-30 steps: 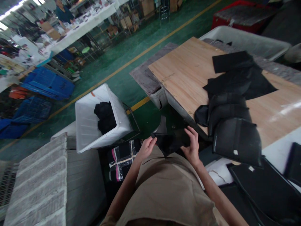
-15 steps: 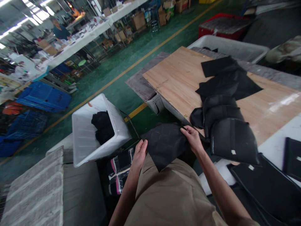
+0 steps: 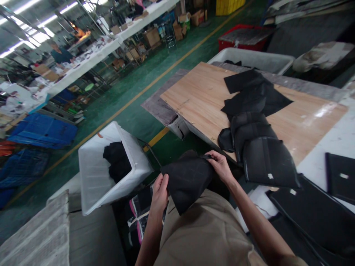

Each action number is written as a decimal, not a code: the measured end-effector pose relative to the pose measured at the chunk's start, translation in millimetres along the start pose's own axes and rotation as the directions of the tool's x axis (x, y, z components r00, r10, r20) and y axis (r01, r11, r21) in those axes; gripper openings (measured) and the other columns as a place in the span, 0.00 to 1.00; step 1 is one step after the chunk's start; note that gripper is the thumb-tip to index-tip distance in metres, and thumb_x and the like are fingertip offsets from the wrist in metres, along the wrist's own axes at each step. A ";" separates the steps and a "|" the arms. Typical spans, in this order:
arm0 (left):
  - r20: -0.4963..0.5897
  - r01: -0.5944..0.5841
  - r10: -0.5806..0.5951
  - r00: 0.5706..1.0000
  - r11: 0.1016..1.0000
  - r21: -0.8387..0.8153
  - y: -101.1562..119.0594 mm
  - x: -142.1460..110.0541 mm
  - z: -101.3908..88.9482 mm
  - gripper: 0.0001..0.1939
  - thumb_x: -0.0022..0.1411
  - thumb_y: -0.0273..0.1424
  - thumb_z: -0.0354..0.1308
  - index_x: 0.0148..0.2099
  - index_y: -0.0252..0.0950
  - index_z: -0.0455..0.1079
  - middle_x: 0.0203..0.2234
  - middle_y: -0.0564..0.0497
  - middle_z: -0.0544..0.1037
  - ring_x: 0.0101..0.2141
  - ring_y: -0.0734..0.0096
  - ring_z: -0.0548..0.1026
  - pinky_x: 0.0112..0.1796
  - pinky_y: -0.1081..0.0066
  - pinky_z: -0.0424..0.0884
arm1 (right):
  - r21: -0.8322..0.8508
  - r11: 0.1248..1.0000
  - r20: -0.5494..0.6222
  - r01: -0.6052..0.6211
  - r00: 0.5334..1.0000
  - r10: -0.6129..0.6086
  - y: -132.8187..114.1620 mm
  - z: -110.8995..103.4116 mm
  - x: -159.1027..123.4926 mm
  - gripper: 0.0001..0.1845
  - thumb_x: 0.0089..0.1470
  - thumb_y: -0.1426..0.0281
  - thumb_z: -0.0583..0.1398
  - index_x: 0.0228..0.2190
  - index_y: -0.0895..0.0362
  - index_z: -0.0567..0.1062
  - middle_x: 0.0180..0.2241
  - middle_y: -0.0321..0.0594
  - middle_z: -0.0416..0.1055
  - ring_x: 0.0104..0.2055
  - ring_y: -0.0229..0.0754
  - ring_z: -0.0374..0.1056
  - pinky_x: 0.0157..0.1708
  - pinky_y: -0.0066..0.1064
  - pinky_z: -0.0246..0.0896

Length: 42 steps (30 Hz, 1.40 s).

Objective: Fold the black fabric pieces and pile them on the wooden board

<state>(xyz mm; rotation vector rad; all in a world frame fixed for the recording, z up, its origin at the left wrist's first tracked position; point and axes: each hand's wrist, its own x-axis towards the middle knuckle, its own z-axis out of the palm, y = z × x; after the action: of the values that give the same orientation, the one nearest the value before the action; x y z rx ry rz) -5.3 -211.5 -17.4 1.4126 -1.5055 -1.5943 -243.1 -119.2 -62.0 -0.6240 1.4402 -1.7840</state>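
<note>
Left fingers (image 3: pixel 165 181): closed in a pinch on the left edge of a limp black sheet (image 3: pixel 190 181). Right fingers (image 3: pixel 215 157): likewise closed, thumb against fingertips, on its upper right edge. The sheet is suspended between the two hands, in front of the beige garment (image 3: pixel 210 229) and off the table (image 3: pixel 194 92). Its widest visible span, taken as the long axis, runs from hand to hand, the right end slightly higher in view; one corner points down toward the wearer's body. Folds make the full outline uncertain. The step in hand appears to be opening out or aligning the sheet; the next move would call for both edge grips and light, even tension. Farther out, black padded pieces (image 3: pixel 266 162) overlap on the table at right; a white bin (image 3: pixel 94 181) holding dark bundles (image 3: pixel 118 162) stands at left.
</note>
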 end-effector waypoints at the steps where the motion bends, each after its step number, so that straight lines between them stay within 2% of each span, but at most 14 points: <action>1: -0.010 -0.006 0.006 1.000 1.000 -0.006 -0.5 0.2 -0.3 0.24 0.58 0.53 0.58 0.45 0.39 0.74 0.41 0.45 0.80 0.47 0.58 0.76 0.48 0.63 0.72 | 0.011 1.000 0.012 0.007 1.000 -0.007 -0.4 -1.2 -0.8 0.07 0.49 0.64 0.66 0.28 0.54 0.77 0.27 0.34 0.72 0.28 0.38 0.65 0.28 0.27 0.60; 5: -0.054 -0.015 0.015 0.998 1.000 -0.004 -1.7 0.2 -1.5 0.23 0.58 0.53 0.58 0.45 0.40 0.74 0.42 0.45 0.80 0.48 0.57 0.76 0.48 0.62 0.73 | -0.001 0.999 0.128 0.052 0.990 -0.051 -4.3 -8.6 -4.6 0.14 0.45 0.65 0.69 0.36 0.53 0.79 0.32 0.37 0.75 0.33 0.41 0.68 0.32 0.29 0.63; 8: -0.049 -0.011 0.012 0.999 1.000 0.022 -1.7 -1.0 -2.2 0.23 0.58 0.53 0.58 0.44 0.40 0.74 0.42 0.45 0.80 0.47 0.57 0.76 0.47 0.63 0.73 | -0.022 0.996 0.151 0.081 0.985 -0.077 -7.5 -12.4 -7.7 0.09 0.47 0.63 0.68 0.27 0.55 0.79 0.28 0.37 0.72 0.30 0.41 0.66 0.31 0.30 0.62; 10: -0.037 -0.015 0.016 0.999 0.999 0.039 -1.3 -2.0 -2.4 0.23 0.58 0.53 0.58 0.44 0.40 0.74 0.42 0.45 0.80 0.46 0.57 0.76 0.47 0.63 0.74 | -0.014 0.998 0.149 0.061 0.987 -0.058 -9.0 -12.8 -9.8 0.13 0.51 0.61 0.65 0.22 0.56 0.77 0.25 0.36 0.69 0.27 0.39 0.64 0.28 0.29 0.60; 13: -0.043 -0.033 0.035 0.998 0.998 0.044 0.7 -3.2 -2.4 0.24 0.58 0.53 0.58 0.44 0.40 0.75 0.42 0.45 0.80 0.46 0.58 0.77 0.46 0.65 0.74 | -0.003 1.000 0.152 0.024 0.988 -0.023 -9.9 -12.5 -12.2 0.10 0.49 0.61 0.66 0.32 0.53 0.80 0.27 0.36 0.72 0.27 0.39 0.64 0.26 0.28 0.59; 15: -0.057 -0.037 0.038 0.998 0.999 0.025 2.6 -3.8 -2.2 0.24 0.58 0.53 0.57 0.45 0.39 0.75 0.41 0.46 0.80 0.45 0.59 0.77 0.45 0.66 0.74 | 0.010 1.000 0.152 0.021 0.988 -0.022 -9.0 -13.3 -13.1 0.16 0.44 0.62 0.70 0.38 0.52 0.80 0.30 0.37 0.74 0.29 0.40 0.65 0.27 0.28 0.60; 19: -0.073 -0.023 0.022 0.997 1.000 -0.020 4.4 -5.3 -1.7 0.24 0.58 0.51 0.58 0.46 0.37 0.76 0.42 0.46 0.80 0.44 0.61 0.77 0.46 0.67 0.74 | 0.013 1.000 0.129 0.023 0.991 -0.024 -2.8 -15.3 -15.0 0.10 0.46 0.61 0.69 0.26 0.54 0.80 0.27 0.37 0.73 0.28 0.41 0.66 0.29 0.30 0.61; 22: -0.104 -0.032 0.029 0.994 0.999 -0.029 2.8 -6.7 -1.1 0.24 0.59 0.51 0.58 0.46 0.37 0.76 0.44 0.46 0.80 0.46 0.61 0.76 0.48 0.68 0.73 | 0.018 1.000 0.046 0.000 0.999 -0.001 0.6 -11.8 -16.2 0.13 0.51 0.58 0.65 0.24 0.54 0.77 0.24 0.35 0.69 0.26 0.39 0.63 0.29 0.30 0.59; 24: -0.125 -0.039 0.035 0.992 0.999 -0.031 1.7 -7.9 -1.0 0.24 0.58 0.50 0.59 0.46 0.37 0.76 0.44 0.46 0.80 0.47 0.61 0.76 0.49 0.67 0.72 | 0.023 0.999 0.004 0.050 0.999 -0.050 -0.5 -7.3 -15.7 0.12 0.52 0.59 0.66 0.24 0.54 0.76 0.28 0.37 0.71 0.32 0.41 0.66 0.35 0.32 0.62; 27: -0.094 -0.044 0.042 0.995 0.999 -0.018 1.9 -10.3 -1.1 0.24 0.58 0.51 0.59 0.46 0.37 0.76 0.42 0.46 0.80 0.47 0.59 0.76 0.49 0.65 0.73 | 0.066 0.990 -0.031 0.126 0.992 -0.124 -5.2 -0.6 -13.5 0.12 0.51 0.60 0.66 0.24 0.54 0.74 0.42 0.40 0.74 0.47 0.48 0.68 0.51 0.38 0.60; 30: -0.072 -0.053 0.053 0.996 0.999 0.002 4.3 -12.4 -1.1 0.25 0.58 0.52 0.58 0.46 0.37 0.76 0.40 0.46 0.81 0.46 0.59 0.77 0.47 0.65 0.73 | 0.152 0.988 0.010 0.035 0.999 -0.037 -8.6 3.2 -12.4 0.12 0.52 0.59 0.66 0.26 0.54 0.73 0.50 0.42 0.73 0.53 0.50 0.67 0.54 0.41 0.58; 33: -0.087 -0.061 0.062 0.994 0.998 0.015 7.2 -13.4 -0.9 0.25 0.58 0.52 0.57 0.45 0.37 0.76 0.38 0.46 0.81 0.45 0.59 0.77 0.46 0.66 0.74 | 0.201 0.978 0.038 -0.059 0.998 0.052 -8.3 4.6 -13.7 0.13 0.52 0.59 0.66 0.27 0.54 0.72 0.46 0.41 0.75 0.49 0.48 0.69 0.50 0.38 0.61; 36: -0.084 -0.070 0.070 0.994 0.998 0.001 9.2 -13.9 -1.3 0.24 0.59 0.51 0.56 0.45 0.37 0.76 0.39 0.47 0.81 0.45 0.60 0.77 0.47 0.66 0.73 | 0.220 0.972 -0.007 -0.084 0.996 0.088 -8.1 5.3 -16.2 0.14 0.50 0.59 0.67 0.27 0.54 0.71 0.42 0.39 0.76 0.43 0.45 0.70 0.44 0.33 0.62; 42: -0.046 -0.132 0.136 0.990 0.988 0.085 14.2 -11.6 -2.0 0.20 0.63 0.48 0.54 0.43 0.38 0.75 0.39 0.48 0.79 0.42 0.64 0.76 0.45 0.70 0.71 | 0.028 0.998 -0.075 0.063 0.995 -0.061 -14.5 5.8 -19.6 0.13 0.54 0.59 0.64 0.28 0.53 0.69 0.38 0.38 0.73 0.43 0.45 0.67 0.44 0.32 0.59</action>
<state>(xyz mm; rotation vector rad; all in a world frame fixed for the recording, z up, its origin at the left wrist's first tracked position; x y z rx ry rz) -3.7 -205.4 -0.2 1.3549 -1.6159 -1.4196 -230.5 -105.9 -45.0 -0.5987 1.4540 -1.8917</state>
